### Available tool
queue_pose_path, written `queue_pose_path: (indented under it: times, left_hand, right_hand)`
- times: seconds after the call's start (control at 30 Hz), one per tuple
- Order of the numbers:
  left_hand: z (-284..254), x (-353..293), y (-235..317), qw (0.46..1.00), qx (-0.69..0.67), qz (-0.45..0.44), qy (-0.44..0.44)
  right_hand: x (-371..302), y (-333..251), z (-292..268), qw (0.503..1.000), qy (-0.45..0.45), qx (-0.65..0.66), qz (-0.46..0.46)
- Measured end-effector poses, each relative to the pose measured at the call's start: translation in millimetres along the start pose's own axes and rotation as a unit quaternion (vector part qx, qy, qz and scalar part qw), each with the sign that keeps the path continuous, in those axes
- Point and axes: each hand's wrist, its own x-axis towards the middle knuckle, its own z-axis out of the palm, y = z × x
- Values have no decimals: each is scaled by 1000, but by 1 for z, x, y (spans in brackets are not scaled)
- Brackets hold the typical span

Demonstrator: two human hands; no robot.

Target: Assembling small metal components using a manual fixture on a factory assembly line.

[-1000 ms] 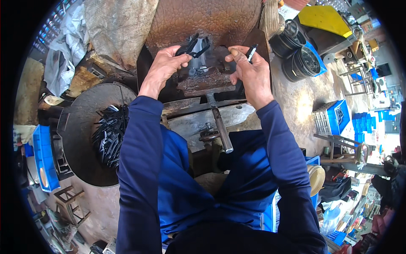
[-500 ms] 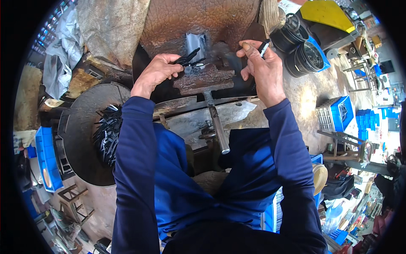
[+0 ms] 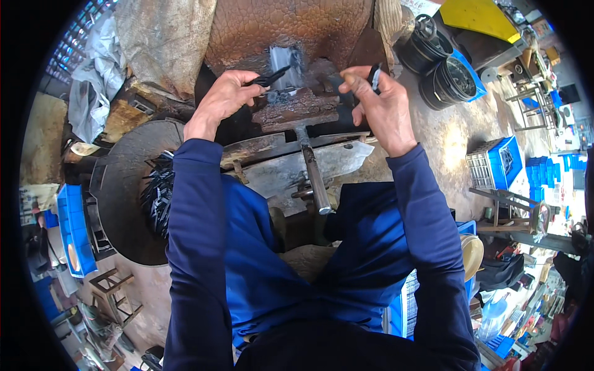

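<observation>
Big crusty brown panel [image 3: 272, 28] up top, round dark tub [image 3: 120, 204] off to the left with a pile of black strips [image 3: 159, 195] in it. Metal bar [image 3: 316, 179] points back toward the knees. Right hand's [image 3: 383, 108] half curled, left hand [image 3: 219, 104] is pinching thin black pieces [image 3: 272, 78] near the panel's lower edge. Tiny dark piece [image 3: 374, 75] is held between the right fingers; can't tell if that thumb's pinching anything too.

Stained floor [image 3: 427, 133], bright patch of light [image 3: 456, 142], small stool [image 3: 112, 295]
</observation>
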Motion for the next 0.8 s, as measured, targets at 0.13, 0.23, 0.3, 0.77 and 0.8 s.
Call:
queue_pose_path:
  times: [0.13, 0.23, 0.3, 0.77, 0.8]
  left_hand:
    - [-8, -7, -3, 998, 4, -55, 40]
    - [-9, -5, -21, 994, -12, -77, 83]
    - [-9, -1, -30, 989, -35, -81, 116]
    - [-8, -4, -8, 966, -110, -87, 217]
    - [-8, -1, -11, 959, -124, -80, 243]
  right_hand:
    - [-20, 17, -1, 992, -91, -85, -27]
    - [-36, 37, 2, 940, -210, -216, -161]
    - [-51, 49, 10, 885, -239, -275, -291]
    - [-44, 38, 22, 886, -226, -261, -310]
    - [-40, 32, 27, 903, -203, -248, -287]
